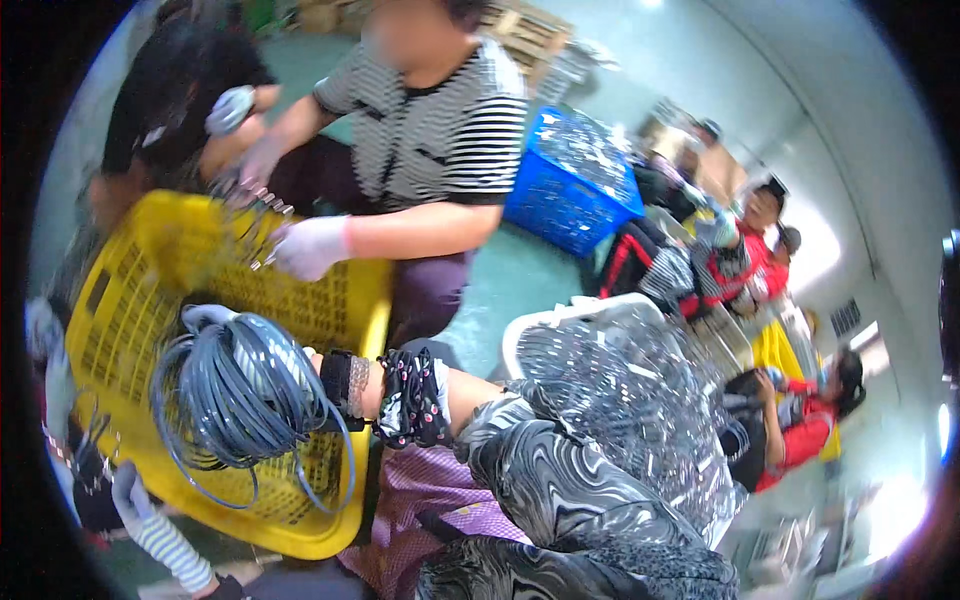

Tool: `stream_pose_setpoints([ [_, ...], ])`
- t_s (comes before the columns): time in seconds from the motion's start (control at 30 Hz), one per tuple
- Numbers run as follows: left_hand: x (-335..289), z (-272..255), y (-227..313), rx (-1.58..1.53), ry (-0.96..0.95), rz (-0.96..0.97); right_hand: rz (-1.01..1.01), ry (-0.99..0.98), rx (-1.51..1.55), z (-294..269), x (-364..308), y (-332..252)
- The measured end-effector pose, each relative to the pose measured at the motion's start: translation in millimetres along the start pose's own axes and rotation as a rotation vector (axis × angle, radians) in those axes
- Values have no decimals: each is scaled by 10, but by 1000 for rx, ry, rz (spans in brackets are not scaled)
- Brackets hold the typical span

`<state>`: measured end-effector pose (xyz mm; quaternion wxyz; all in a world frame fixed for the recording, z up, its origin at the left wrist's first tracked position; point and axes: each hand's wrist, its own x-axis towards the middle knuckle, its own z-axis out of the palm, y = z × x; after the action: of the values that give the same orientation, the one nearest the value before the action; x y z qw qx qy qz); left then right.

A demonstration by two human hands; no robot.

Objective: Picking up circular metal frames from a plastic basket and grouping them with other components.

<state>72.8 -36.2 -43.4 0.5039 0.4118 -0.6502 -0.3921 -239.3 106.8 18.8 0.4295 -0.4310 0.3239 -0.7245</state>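
Observation:
My right arm, with a swirl-patterned sleeve and a dark wristband, reaches left over the yellow crate. In its striped, grey-tipped glove, my right hand is closed round a thick bundle of thin, glossy blue-grey loops. The loops hang over the crate's near side and hide most of the fingers. At the lower left, my left hand wears a similar striped glove, its grey fingers stretched upward. Dark loops with small metallic parts are beside it; no grip on them shows.
Across the crate, a person in a striped top handles metallic pieces with gloved hands. A white tub heaped with shiny strips stands to my right. Behind is a blue bin of similar strips. More people sit at the right.

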Motion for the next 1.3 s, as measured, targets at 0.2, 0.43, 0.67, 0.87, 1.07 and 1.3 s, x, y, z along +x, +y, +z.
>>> stream_pose_setpoints([
  [0.2, 295, 303, -420, -151, -57, -27, -109, 595, 221, -1131, -1186, -2036],
  [0.43, -127, 725, 1044, 137, 3, 131, -345, 976, 330, -2259, -1605, -3285],
  [0.67, -44, 788, 815, 728, -100, 199, 504, 905, 1204, -2025, -222, -1847],
  [0.87, 61, 867, 532, 256, -69, 207, 900, 1003, 1904, -1595, 466, -1028],
  [1.07, 398, 582, -29, -81, -84, 144, 1015, 1078, 2036, -1512, 748, -815],
  [1.3, 328, -218, -26, -160, 25, 6, 1145, 679, 1881, -1203, 1203, -193],
])
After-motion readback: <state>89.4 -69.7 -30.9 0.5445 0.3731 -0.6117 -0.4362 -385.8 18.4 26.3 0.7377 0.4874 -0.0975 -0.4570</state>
